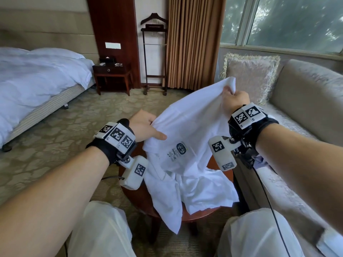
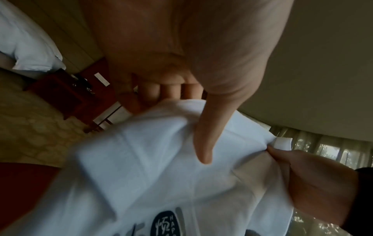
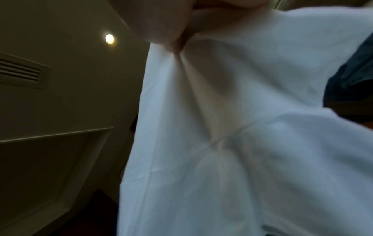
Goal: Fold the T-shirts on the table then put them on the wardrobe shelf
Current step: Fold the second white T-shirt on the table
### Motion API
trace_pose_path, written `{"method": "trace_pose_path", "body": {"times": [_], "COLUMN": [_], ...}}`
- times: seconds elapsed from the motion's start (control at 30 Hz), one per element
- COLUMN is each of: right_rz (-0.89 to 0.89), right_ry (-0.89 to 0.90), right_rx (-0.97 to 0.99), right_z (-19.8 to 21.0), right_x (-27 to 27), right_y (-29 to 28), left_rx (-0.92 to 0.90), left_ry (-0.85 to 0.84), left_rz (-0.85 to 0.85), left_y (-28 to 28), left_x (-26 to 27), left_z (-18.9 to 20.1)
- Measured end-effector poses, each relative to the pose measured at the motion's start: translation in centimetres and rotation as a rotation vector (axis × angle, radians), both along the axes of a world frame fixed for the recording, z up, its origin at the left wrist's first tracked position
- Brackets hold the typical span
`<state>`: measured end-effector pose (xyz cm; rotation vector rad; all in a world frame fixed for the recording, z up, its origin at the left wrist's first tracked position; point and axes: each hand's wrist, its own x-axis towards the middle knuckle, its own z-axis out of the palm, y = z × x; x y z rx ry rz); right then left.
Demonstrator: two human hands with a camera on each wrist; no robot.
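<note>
White T-shirt point(image 1: 193, 125) stretched between both clamped hands, right hand point(image 1: 235, 101) higher and farther, left hand point(image 1: 144, 127) nearer, hem trailing onto the table point(image 1: 141, 197).

We see the head view bright and sharp, daylight entering through the window point(image 1: 289, 25), its edges bowed by the wide lens. Both wrist views look dim and smeared with motion blur; a ceiling lamp point(image 3: 109, 38) glows in the right wrist view.
</note>
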<state>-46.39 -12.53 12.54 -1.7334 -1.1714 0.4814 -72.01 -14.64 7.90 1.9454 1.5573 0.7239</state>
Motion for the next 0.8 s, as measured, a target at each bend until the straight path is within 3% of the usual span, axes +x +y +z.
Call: {"method": "trace_pose_path", "body": {"times": [0.13,0.3,0.4,0.43,0.5,0.67,0.73,0.8], "right_rz": [0.148,0.764,0.748,0.72,0.691,0.674,0.577,0.436], "right_ry": [-0.167,-0.207,-0.58,-0.595,-0.446,0.134,0.198,0.118], "right_rx": [-0.151,-0.126,-0.082,-0.077,-0.097,0.069,0.077,0.034], "right_z": [-0.6,-0.8,-0.2,-0.2,-0.5,0.2,0.5,0.6], "right_x": [-0.3,-5.1,-5.5,-5.2,-4.5,-3.9,-3.3,-2.4], "right_y": [-1.2,-3.3,-3.5,-3.3,-2.9,-2.6,-2.2,-1.9], "left_rx": [0.089,0.294,0.275,0.253,0.217,0.099,0.099,0.184], "left_ry": [-0.178,-0.208,-0.33,-0.368,-0.378,-0.073,-0.135,-0.209], "left_rz": [-0.044,-0.185,-0.157,-0.126,-0.068,-0.011,0.008,0.062], "left_y": [0.0,-0.4,-0.5,-0.5,-0.3,0.2,0.5,0.8], "left_x": [0.6,4.0,4.7,4.6,4.4,4.2,3.8,3.6], "left_z": [-0.2,1.3,1.2,0.9,0.2,-2.5,-3.3,-3.0]}}
